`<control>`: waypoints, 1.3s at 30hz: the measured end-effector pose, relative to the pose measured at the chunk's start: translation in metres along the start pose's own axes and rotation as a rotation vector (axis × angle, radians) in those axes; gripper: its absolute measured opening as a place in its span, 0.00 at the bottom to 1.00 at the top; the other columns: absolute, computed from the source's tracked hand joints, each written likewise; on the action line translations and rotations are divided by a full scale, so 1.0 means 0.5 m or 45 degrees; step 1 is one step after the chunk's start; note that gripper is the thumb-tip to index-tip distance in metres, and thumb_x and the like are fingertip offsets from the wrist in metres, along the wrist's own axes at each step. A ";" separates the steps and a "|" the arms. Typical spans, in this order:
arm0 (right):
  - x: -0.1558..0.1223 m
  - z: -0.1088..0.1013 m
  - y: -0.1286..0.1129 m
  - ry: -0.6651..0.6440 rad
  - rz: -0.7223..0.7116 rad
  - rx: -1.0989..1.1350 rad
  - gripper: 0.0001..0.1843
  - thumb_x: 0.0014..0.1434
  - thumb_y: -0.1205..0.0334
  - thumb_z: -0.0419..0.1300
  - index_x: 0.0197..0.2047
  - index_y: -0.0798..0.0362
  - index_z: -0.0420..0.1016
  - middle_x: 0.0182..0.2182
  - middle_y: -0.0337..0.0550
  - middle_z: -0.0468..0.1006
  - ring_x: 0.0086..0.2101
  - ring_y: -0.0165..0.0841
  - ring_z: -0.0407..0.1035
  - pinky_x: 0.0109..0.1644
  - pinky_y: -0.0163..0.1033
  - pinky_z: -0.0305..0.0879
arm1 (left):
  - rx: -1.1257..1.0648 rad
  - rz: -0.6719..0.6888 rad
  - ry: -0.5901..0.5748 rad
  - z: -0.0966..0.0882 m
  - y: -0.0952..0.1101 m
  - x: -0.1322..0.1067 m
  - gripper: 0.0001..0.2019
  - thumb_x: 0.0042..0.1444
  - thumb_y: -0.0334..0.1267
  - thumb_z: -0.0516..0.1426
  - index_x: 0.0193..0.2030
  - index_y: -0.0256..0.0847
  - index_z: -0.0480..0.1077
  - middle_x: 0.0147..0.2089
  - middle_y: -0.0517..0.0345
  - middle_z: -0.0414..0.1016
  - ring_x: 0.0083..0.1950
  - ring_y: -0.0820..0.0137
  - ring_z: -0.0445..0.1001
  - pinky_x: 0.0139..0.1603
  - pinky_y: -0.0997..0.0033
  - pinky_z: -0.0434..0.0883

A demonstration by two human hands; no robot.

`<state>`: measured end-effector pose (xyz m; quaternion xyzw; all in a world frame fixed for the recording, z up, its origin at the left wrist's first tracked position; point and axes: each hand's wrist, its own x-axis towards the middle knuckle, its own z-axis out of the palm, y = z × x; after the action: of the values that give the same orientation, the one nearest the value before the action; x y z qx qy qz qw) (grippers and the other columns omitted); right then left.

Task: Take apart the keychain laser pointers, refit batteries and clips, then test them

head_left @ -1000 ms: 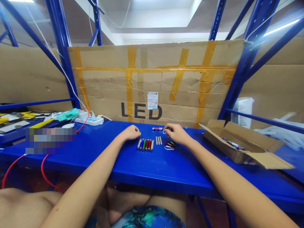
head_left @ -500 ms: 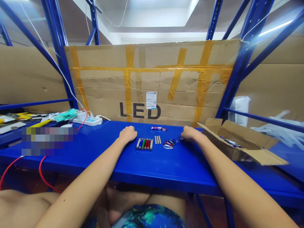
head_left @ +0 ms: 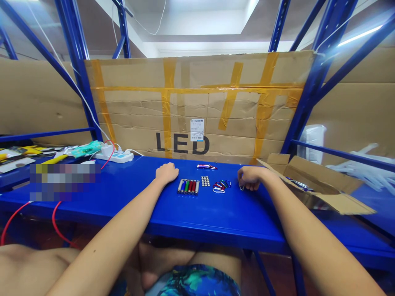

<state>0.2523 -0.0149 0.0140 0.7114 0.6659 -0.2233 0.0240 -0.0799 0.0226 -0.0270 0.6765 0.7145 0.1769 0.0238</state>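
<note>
My left hand (head_left: 167,173) rests on the blue table, its fingers curled into a loose fist with nothing seen in it. Just right of it stands a row of small metal tubes (head_left: 188,187), silver, blue, green and red, like mini flashlight bodies. Beside them lie button cells (head_left: 205,181) in a tidy block, then several coloured carabiners (head_left: 221,186). Farther back is a purple tube with a red clip (head_left: 206,167). At the right, my right hand (head_left: 249,177) pinches a small silver carabiner (head_left: 241,188) just at the table top; the fingers partly hide it.
An open cardboard box (head_left: 308,185) with shiny items inside stands right of my right hand. A white power strip (head_left: 119,156) with cables and a cluttered pile (head_left: 27,152) lie at the left. A large taped carton (head_left: 138,111) walls the back, between blue posts (head_left: 304,98).
My right hand has turned and drawn slightly nearer to me, so its bent fingers and the silver loop under them now show. My left hand stays still.
</note>
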 end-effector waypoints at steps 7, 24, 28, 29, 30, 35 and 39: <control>0.014 0.007 0.003 0.021 -0.100 -0.012 0.05 0.44 0.72 0.59 0.26 0.56 0.74 0.19 0.40 0.75 0.18 0.29 0.68 0.23 0.33 0.63 | -0.005 -0.015 -0.012 0.000 -0.001 0.003 0.14 0.53 0.45 0.51 0.40 0.42 0.74 0.49 0.44 0.78 0.50 0.54 0.75 0.47 0.61 0.69; 0.034 0.025 -0.016 0.133 -0.255 0.015 0.07 0.45 0.74 0.55 0.26 0.56 0.71 0.20 0.39 0.75 0.19 0.27 0.68 0.22 0.31 0.59 | -0.007 -0.012 -0.032 -0.004 0.002 0.000 0.14 0.54 0.44 0.51 0.41 0.42 0.73 0.50 0.43 0.77 0.51 0.52 0.75 0.47 0.59 0.70; 0.038 0.027 -0.016 0.135 -0.271 0.018 0.07 0.45 0.74 0.55 0.27 0.56 0.72 0.21 0.40 0.75 0.20 0.28 0.69 0.22 0.30 0.59 | -0.006 -0.006 -0.037 -0.004 0.002 0.000 0.14 0.54 0.44 0.51 0.41 0.41 0.72 0.49 0.43 0.77 0.50 0.51 0.75 0.46 0.58 0.70; 0.040 0.027 -0.015 0.133 -0.266 0.020 0.07 0.46 0.74 0.55 0.28 0.56 0.72 0.21 0.40 0.75 0.20 0.28 0.69 0.22 0.30 0.59 | -0.005 -0.004 -0.037 -0.004 0.001 0.000 0.14 0.54 0.44 0.51 0.41 0.41 0.72 0.49 0.44 0.77 0.50 0.52 0.75 0.46 0.58 0.70; 0.042 0.026 -0.013 0.131 -0.261 0.024 0.07 0.46 0.74 0.55 0.29 0.56 0.72 0.21 0.41 0.76 0.20 0.28 0.69 0.22 0.31 0.59 | -0.002 -0.003 -0.036 -0.004 0.001 0.000 0.14 0.54 0.44 0.50 0.41 0.41 0.72 0.49 0.44 0.77 0.50 0.52 0.75 0.46 0.59 0.70; 0.058 0.019 -0.001 0.169 -0.227 -0.001 0.08 0.49 0.72 0.55 0.32 0.57 0.74 0.22 0.43 0.77 0.20 0.30 0.69 0.22 0.32 0.60 | 0.028 -0.016 -0.021 0.003 0.000 0.004 0.14 0.54 0.44 0.50 0.41 0.42 0.72 0.49 0.46 0.77 0.50 0.53 0.75 0.46 0.59 0.71; 0.079 0.014 -0.021 0.394 -0.358 -0.146 0.10 0.52 0.70 0.55 0.35 0.58 0.77 0.25 0.46 0.79 0.25 0.32 0.72 0.27 0.33 0.62 | 0.054 0.015 0.006 0.011 -0.001 0.013 0.15 0.55 0.43 0.50 0.42 0.40 0.73 0.49 0.43 0.77 0.50 0.52 0.75 0.47 0.57 0.70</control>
<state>0.2406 0.0210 -0.0036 0.6349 0.7659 -0.0743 -0.0696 -0.0796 0.0303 -0.0311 0.6807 0.7140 0.1636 0.0067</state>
